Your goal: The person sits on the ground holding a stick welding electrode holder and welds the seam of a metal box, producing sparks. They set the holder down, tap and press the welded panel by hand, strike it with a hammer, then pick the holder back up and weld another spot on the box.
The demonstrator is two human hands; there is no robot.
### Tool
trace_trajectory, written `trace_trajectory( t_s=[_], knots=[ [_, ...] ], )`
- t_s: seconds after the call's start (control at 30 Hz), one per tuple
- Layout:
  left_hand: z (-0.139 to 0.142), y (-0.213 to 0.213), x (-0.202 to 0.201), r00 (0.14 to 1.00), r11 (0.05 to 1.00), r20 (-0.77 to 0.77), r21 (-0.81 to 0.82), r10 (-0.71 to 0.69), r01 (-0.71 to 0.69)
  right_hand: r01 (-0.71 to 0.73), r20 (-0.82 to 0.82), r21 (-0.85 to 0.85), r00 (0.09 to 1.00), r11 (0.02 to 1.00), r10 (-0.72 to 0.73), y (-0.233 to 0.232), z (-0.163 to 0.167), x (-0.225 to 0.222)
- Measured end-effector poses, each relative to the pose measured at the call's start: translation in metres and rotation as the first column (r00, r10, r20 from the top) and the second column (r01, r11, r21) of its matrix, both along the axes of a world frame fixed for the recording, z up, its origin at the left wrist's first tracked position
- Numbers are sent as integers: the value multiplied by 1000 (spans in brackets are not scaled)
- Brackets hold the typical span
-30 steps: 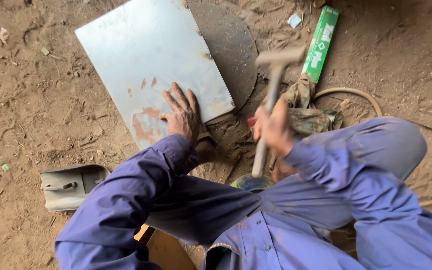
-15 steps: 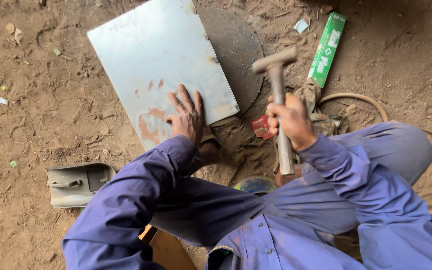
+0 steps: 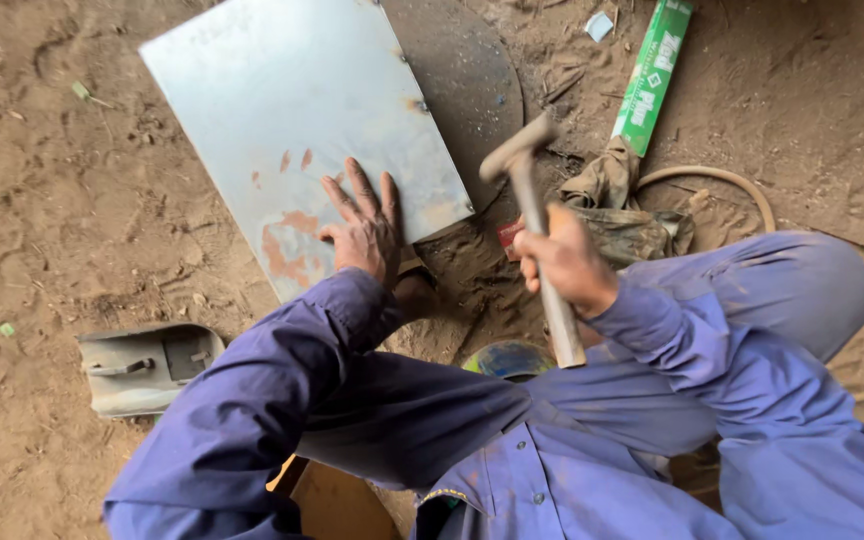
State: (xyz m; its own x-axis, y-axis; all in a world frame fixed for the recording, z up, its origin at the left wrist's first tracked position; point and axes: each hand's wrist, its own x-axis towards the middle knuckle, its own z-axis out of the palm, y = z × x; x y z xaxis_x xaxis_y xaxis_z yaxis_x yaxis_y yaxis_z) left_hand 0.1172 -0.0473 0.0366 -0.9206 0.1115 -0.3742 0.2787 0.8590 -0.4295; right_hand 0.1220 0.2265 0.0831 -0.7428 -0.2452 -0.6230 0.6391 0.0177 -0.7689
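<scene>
Sheet metal on the dirt, hammer up

Our metal sheet (image 3: 302,130) lies flat on the dirt floor; our left hand (image 3: 364,228) presses it, fingers spread, near its rusty corner. Our right hand (image 3: 564,262) is clamped on the hammer (image 3: 537,235), raised just right of the sheet. A rag (image 3: 617,205) and a green box (image 3: 652,75) lie beyond.

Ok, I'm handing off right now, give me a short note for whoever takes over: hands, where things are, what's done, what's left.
Left hand: flat, fingers spread, pressing the near corner of the metal sheet on the dirt.
Right hand: gripping the hammer by the handle, head raised above the ground, just off the sheet's right edge.
Around: green box and rag to the right, grey metal part to the left.
Done: sheet is laid flat and held; rust patches show near the hand.
Left: hammer is not touching the sheet; no strike marks can be made out.
</scene>
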Motion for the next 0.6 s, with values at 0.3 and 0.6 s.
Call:
trace_trajectory(
  t_s=[0.3, 0.6],
  knots=[
    [2, 3, -2, 999, 1000, -26, 8, 27, -26, 186, -188, 47, 966, 981, -175, -30, 12, 30],
    [9, 3, -2, 999, 999, 19, 44, 30, -31, 25, -78, -63, 996, 998, -30, 1, 8, 10]
  ],
)
